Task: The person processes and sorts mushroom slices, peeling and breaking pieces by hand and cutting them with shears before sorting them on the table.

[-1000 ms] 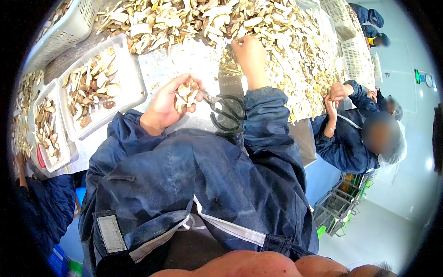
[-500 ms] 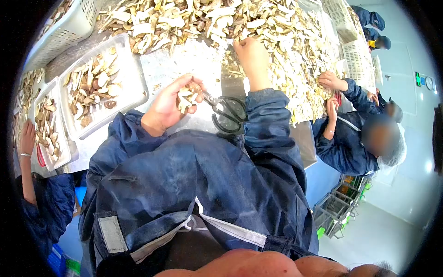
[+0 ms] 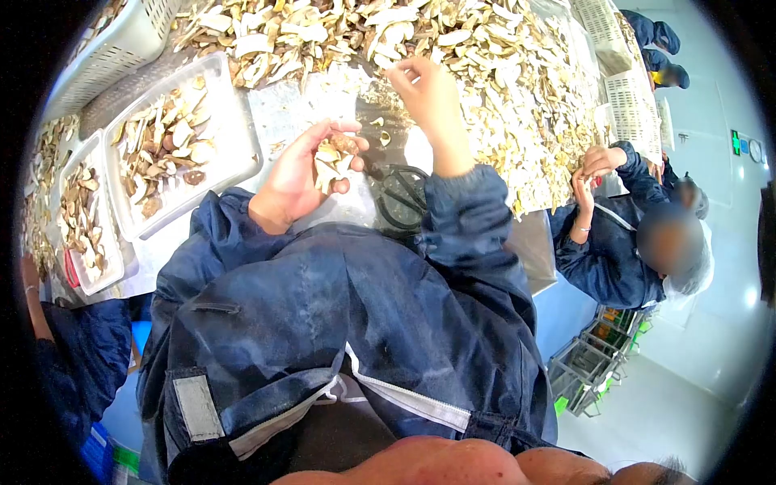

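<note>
Several pale and brown dried mushroom slices (image 3: 330,166) rest in my left hand (image 3: 299,174), whose fingers curl round them. My right hand (image 3: 428,101) is at the near edge of the large heap of slices (image 3: 315,36), with thumb and fingertips bent together; whatever they pinch is too small to make out. Black-handled scissors (image 3: 400,198) lie on the table between my left hand and my right sleeve, their blades mostly hidden. A few small bits lie on the table just below my right hand.
Two white trays of slices, a large one (image 3: 246,162) and a narrow one (image 3: 109,279), stand at left. A white basket (image 3: 113,69) is behind them. At right are more baskets (image 3: 634,113) and a co-worker's hands (image 3: 594,166). Another co-worker's arm (image 3: 36,311) shows at far left.
My right hand has moved slightly left and up along the heap's edge. More slices show in my left hand. The left co-worker's hand has drawn back, and the right co-worker's hands have come together.
</note>
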`<state>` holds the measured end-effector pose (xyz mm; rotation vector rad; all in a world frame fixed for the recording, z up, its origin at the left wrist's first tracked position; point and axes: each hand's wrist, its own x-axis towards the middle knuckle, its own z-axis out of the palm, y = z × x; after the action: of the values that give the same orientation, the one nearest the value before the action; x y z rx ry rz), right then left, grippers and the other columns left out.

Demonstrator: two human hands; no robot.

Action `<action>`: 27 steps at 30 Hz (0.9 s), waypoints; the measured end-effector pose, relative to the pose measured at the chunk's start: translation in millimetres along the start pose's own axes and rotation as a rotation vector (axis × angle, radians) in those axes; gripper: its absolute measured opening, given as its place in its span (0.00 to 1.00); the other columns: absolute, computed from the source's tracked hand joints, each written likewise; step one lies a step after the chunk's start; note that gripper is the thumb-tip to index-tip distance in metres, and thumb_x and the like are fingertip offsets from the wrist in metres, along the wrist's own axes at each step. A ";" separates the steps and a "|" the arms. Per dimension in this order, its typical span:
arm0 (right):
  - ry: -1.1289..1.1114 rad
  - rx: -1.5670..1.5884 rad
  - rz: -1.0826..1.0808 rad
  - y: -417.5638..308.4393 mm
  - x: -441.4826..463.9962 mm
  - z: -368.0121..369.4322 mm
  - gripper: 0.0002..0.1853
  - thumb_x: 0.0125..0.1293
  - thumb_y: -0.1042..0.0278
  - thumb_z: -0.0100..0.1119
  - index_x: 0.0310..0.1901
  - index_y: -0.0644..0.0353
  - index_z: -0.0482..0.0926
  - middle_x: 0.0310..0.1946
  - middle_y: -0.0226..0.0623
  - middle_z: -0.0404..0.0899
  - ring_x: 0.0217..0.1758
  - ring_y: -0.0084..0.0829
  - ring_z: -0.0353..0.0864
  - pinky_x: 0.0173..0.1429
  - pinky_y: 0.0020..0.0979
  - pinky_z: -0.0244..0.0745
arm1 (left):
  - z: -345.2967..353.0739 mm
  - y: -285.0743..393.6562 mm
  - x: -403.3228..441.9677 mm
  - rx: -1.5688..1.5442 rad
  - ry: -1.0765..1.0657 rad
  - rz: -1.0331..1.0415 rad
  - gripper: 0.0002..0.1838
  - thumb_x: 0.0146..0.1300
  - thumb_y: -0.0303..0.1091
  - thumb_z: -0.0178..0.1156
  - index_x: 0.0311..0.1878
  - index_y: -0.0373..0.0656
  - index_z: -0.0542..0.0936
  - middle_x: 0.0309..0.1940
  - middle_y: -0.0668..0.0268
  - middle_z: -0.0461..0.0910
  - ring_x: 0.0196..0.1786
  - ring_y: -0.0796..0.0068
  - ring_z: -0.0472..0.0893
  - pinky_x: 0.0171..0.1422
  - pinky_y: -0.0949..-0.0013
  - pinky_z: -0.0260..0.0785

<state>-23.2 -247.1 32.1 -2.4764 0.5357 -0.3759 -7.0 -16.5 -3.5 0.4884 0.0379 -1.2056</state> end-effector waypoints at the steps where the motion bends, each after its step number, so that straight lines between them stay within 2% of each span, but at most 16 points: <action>1: 0.045 -0.042 -0.050 11.8 5.3 10.4 0.14 0.62 0.58 0.67 0.41 0.60 0.87 0.31 0.43 0.86 0.34 0.38 0.86 0.40 0.33 0.77 | -8.1 -1.8 1.6 0.000 -0.020 -0.011 0.21 0.78 0.48 0.46 0.59 0.41 0.76 0.48 0.59 0.83 0.42 0.67 0.83 0.31 0.68 0.72; 3: 0.130 -0.126 -0.151 17.2 10.7 21.7 0.12 0.62 0.59 0.66 0.38 0.61 0.86 0.31 0.44 0.86 0.35 0.41 0.86 0.40 0.35 0.78 | -11.5 -0.9 1.2 -0.001 -0.036 -0.020 0.20 0.78 0.47 0.46 0.58 0.41 0.77 0.47 0.59 0.83 0.42 0.67 0.82 0.31 0.68 0.71; 4: 0.100 -0.096 -0.134 15.7 5.9 18.8 0.11 0.62 0.61 0.65 0.36 0.61 0.86 0.30 0.45 0.85 0.35 0.43 0.86 0.40 0.37 0.78 | -11.0 -0.2 0.3 -0.003 -0.032 -0.016 0.20 0.78 0.47 0.47 0.57 0.42 0.77 0.47 0.59 0.83 0.41 0.68 0.82 0.31 0.68 0.71; 7: -0.096 -0.108 0.062 12.5 -14.7 1.0 0.11 0.60 0.62 0.64 0.36 0.60 0.85 0.32 0.46 0.85 0.37 0.47 0.85 0.42 0.41 0.78 | -11.6 -2.8 0.1 -0.013 0.003 0.009 0.18 0.78 0.45 0.47 0.55 0.42 0.77 0.46 0.59 0.82 0.40 0.68 0.82 0.27 0.70 0.71; 11: -0.145 -0.104 0.006 21.8 -34.5 -19.2 0.13 0.57 0.61 0.65 0.40 0.61 0.87 0.32 0.46 0.85 0.36 0.42 0.86 0.42 0.36 0.78 | -11.0 -3.7 1.2 0.007 -0.005 0.020 0.16 0.77 0.44 0.48 0.53 0.42 0.78 0.45 0.59 0.82 0.39 0.68 0.81 0.25 0.72 0.70; 14: -0.254 -0.112 -0.059 16.6 -37.2 -41.4 0.14 0.57 0.62 0.64 0.41 0.61 0.87 0.32 0.46 0.85 0.36 0.43 0.85 0.42 0.36 0.78 | -10.1 -2.6 1.3 -0.001 0.016 0.021 0.16 0.77 0.44 0.49 0.52 0.43 0.78 0.45 0.59 0.82 0.38 0.68 0.81 0.25 0.72 0.70; 17: -0.249 -0.141 -0.024 15.0 -31.2 -44.2 0.15 0.58 0.59 0.66 0.41 0.61 0.87 0.35 0.46 0.85 0.37 0.43 0.85 0.43 0.35 0.77 | -12.1 -3.5 3.4 0.023 0.028 0.041 0.15 0.76 0.44 0.49 0.51 0.43 0.77 0.44 0.60 0.82 0.37 0.69 0.81 0.26 0.72 0.71; 20: -0.190 -0.121 0.086 0.9 -24.7 -25.4 0.16 0.58 0.55 0.68 0.40 0.60 0.87 0.37 0.46 0.85 0.39 0.44 0.84 0.44 0.36 0.77 | -10.8 -3.8 4.1 0.037 0.026 0.035 0.14 0.76 0.44 0.50 0.50 0.44 0.77 0.43 0.61 0.82 0.36 0.70 0.81 0.26 0.72 0.71; 23: -0.186 -0.288 -0.047 0.0 -35.6 -15.5 0.18 0.58 0.51 0.69 0.38 0.59 0.85 0.37 0.46 0.83 0.41 0.49 0.84 0.44 0.44 0.78 | -10.7 -3.0 2.6 0.039 0.014 0.048 0.13 0.76 0.43 0.50 0.49 0.44 0.77 0.43 0.61 0.81 0.36 0.71 0.81 0.27 0.73 0.72; 24: -0.187 -0.294 -0.036 0.3 -39.8 -14.7 0.17 0.58 0.52 0.69 0.37 0.58 0.87 0.37 0.45 0.82 0.41 0.44 0.84 0.47 0.38 0.77 | -8.8 -2.4 1.3 0.044 0.023 0.050 0.13 0.76 0.43 0.50 0.49 0.44 0.77 0.43 0.61 0.81 0.36 0.71 0.81 0.27 0.73 0.72; 27: -0.251 -0.193 -0.047 6.1 -49.7 -27.1 0.17 0.58 0.53 0.68 0.37 0.59 0.86 0.34 0.44 0.83 0.39 0.43 0.84 0.46 0.38 0.77 | -5.4 -0.9 -0.8 0.051 0.040 0.059 0.13 0.76 0.43 0.50 0.49 0.44 0.77 0.42 0.61 0.81 0.36 0.71 0.81 0.27 0.73 0.72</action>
<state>-78.9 -242.0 42.8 -2.6735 0.4268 -0.0290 -6.8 -14.0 -8.4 0.5546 0.0275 -1.1414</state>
